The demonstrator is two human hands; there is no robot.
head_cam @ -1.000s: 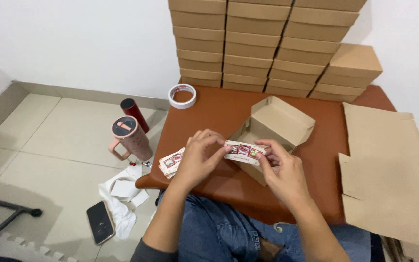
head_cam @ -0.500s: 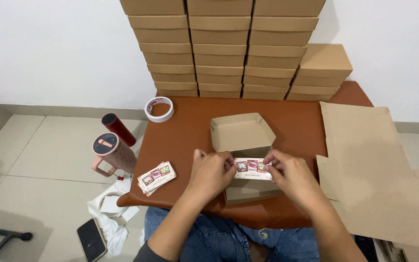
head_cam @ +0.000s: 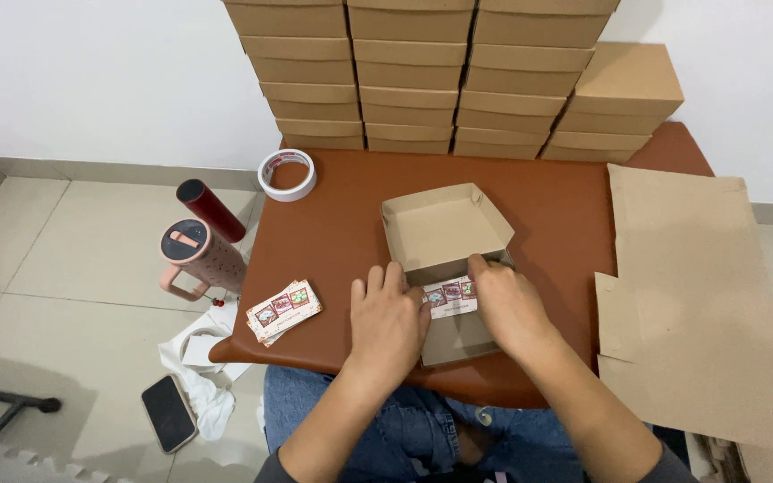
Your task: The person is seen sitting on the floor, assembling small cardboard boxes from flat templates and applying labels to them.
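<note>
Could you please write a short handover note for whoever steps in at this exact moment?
Left hand and right hand both press a printed card onto the open cardboard box at the table's front edge.
Spare cards lie left of the hands; tape roll at the far left corner.
Done: folded boxes stacked along the wall.
Left: this box is not yet closed; flat cardboard sheets lie unfolded on the right.

Bright even indoor light, soft shadows, sharp focus, slight wide-angle distortion

The open box (head_cam: 445, 234) sits mid-table (head_cam: 333, 241), stacked boxes (head_cam: 422, 76) behind, card stack (head_cam: 284, 311) left, flat cardboard (head_cam: 700, 295) right.
</note>
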